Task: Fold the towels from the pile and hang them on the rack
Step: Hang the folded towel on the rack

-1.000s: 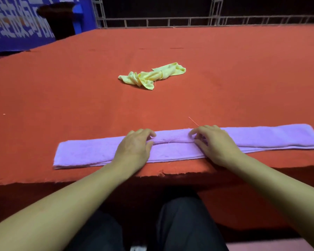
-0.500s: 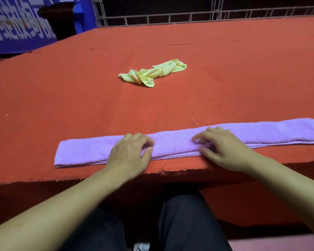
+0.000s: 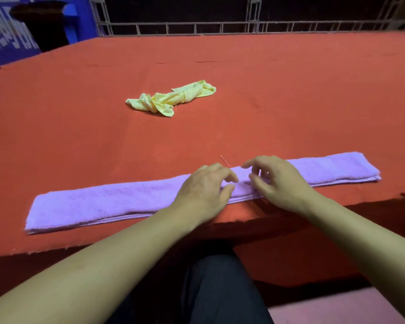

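Your left hand (image 3: 204,185) and your right hand (image 3: 276,181) are close together over the middle of the purple towel (image 3: 108,202), fingers loosely curled; they seem to hold nothing, though I cannot tell whether the fingertips touch the cloth. The purple towel lies as a long narrow strip, already folded lengthwise, along the near edge of the desk (image 3: 290,101). For the next fold, I think you should take one end with both hands and bring it over to the other end, keeping the layered edges in line, because they can slip apart. Further on the desk, well apart, the yellow towel (image 3: 171,99) lies crumpled and not yet folded. Behind the desk stands a metal railing (image 3: 197,28); I cannot say if it is the rack. Nothing lies between your hands and the towel.
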`<act>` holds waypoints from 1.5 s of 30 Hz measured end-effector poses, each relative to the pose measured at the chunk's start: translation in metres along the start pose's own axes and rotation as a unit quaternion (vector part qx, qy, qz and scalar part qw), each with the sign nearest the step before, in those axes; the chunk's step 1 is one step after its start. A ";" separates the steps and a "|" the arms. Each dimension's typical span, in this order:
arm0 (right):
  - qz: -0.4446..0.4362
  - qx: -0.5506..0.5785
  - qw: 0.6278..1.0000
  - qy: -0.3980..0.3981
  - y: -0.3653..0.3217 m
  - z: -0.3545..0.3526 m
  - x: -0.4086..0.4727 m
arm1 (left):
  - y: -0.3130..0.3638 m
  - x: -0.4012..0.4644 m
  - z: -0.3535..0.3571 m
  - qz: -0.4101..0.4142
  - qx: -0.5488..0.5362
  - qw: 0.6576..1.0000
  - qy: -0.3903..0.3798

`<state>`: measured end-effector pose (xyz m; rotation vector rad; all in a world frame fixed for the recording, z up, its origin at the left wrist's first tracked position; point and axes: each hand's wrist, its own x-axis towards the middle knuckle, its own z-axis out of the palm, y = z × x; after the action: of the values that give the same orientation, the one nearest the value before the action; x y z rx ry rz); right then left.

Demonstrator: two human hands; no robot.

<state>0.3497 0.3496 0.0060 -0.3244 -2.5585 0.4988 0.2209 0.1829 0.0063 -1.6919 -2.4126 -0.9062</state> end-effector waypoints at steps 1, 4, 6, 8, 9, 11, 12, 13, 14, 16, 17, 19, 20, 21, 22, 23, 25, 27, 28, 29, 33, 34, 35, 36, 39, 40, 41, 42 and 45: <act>0.009 -0.006 1.000 0.006 0.010 -0.007 -0.006 | 0.007 0.006 0.007 0.010 0.001 1.000 -0.017; 0.034 -0.055 0.998 -0.002 0.040 -0.025 -0.027 | 0.020 0.017 0.024 0.022 0.028 0.998 -0.056; 0.044 -0.103 0.994 -0.020 0.058 -0.030 -0.037 | 0.022 0.019 0.032 0.009 0.041 0.997 -0.062; 0.055 -0.118 0.991 -0.017 0.070 -0.032 -0.042 | 0.024 0.021 0.035 -0.007 0.036 0.998 -0.053; 0.061 -0.108 0.992 -0.005 0.072 -0.034 -0.041 | 0.025 0.020 0.035 -0.013 0.025 0.999 -0.045; 0.063 -0.074 0.995 0.025 0.072 -0.038 -0.040 | 0.028 0.019 0.031 -0.015 0.007 0.999 -0.028; 0.062 -0.066 0.995 0.029 0.071 -0.040 -0.040 | 0.030 0.017 0.029 -0.008 0.012 0.999 -0.031; 0.063 -0.071 0.995 0.024 0.068 -0.042 -0.042 | 0.031 0.015 0.028 0.002 0.031 0.999 -0.042; 0.062 -0.091 0.994 0.017 0.067 -0.042 -0.043 | 0.032 0.014 0.028 0.010 0.055 0.997 -0.055; 0.063 -0.141 0.987 0.034 0.061 -0.041 -0.043 | 0.034 0.014 0.031 0.011 0.077 0.995 -0.055; 0.064 -0.153 0.985 0.057 0.057 -0.039 -0.040 | 0.037 0.017 0.032 0.006 0.068 0.997 -0.037; 0.057 -0.174 0.980 0.083 0.047 -0.034 -0.024 | 0.043 0.033 0.034 0.000 0.039 0.999 0.014; 0.054 -0.193 0.977 0.079 0.044 -0.030 -0.014 | 0.045 0.043 0.036 0.000 0.039 0.999 0.019; 0.059 -0.210 0.974 0.054 0.042 -0.026 -0.006 | 0.047 0.052 0.038 -0.002 0.055 0.998 -0.002; 0.078 -0.219 0.973 0.005 0.044 -0.022 0.001 | 0.048 0.059 0.042 -0.008 0.083 0.995 -0.052; 0.111 -0.221 0.968 -0.050 0.049 -0.019 0.005 | 0.049 0.063 0.047 -0.016 0.116 0.986 -0.119; 0.185 -0.193 0.951 -0.153 0.065 -0.013 0.007 | 0.047 0.064 0.058 -0.033 0.159 0.958 -0.237; 0.208 -0.167 0.943 -0.198 0.072 -0.013 0.005 | 0.043 0.063 0.064 -0.041 0.171 0.945 -0.276; 0.202 -0.159 0.946 -0.198 0.073 -0.015 0.004 | 0.044 0.065 0.063 -0.042 0.171 0.944 -0.280; 0.195 -0.150 0.950 -0.194 0.072 -0.018 0.003 | 0.046 0.068 0.061 -0.044 0.169 0.944 -0.281; 0.201 -0.168 0.954 -0.149 0.081 -0.043 0.012 | 0.070 0.095 0.063 0.000 0.160 0.957 -0.243; 0.212 -0.181 0.949 -0.150 0.089 -0.048 0.012 | 0.077 0.102 0.068 0.012 0.152 0.958 -0.242; 0.226 -0.195 0.942 -0.155 0.100 -0.052 0.010 | 0.083 0.108 0.074 0.022 0.144 0.958 -0.246; 0.242 -0.208 0.934 -0.163 0.112 -0.057 0.006 | 0.087 0.113 0.081 0.031 0.138 0.957 -0.254; 0.289 -0.217 0.916 -0.174 0.145 -0.068 -0.013 | 0.088 0.117 0.102 0.057 0.155 0.945 -0.284; 0.298 -0.215 0.914 -0.171 0.153 -0.071 -0.018 | 0.085 0.116 0.108 0.064 0.162 0.942 -0.286; 0.304 -0.214 0.913 -0.168 0.158 -0.073 -0.021 | 0.082 0.115 0.111 0.068 0.164 0.942 -0.285; 0.308 -0.214 0.912 -0.165 0.161 -0.074 -0.022 | 0.080 0.114 0.113 0.069 0.163 0.943 -0.283; 0.317 -0.213 0.912 -0.151 0.162 -0.072 -0.023 | 0.079 0.115 0.114 0.074 0.167 0.943 -0.277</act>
<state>0.4277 0.5090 -0.0115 -1.3591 -2.8116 0.2059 0.2758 0.3535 -0.0113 -2.1535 -2.4911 0.0243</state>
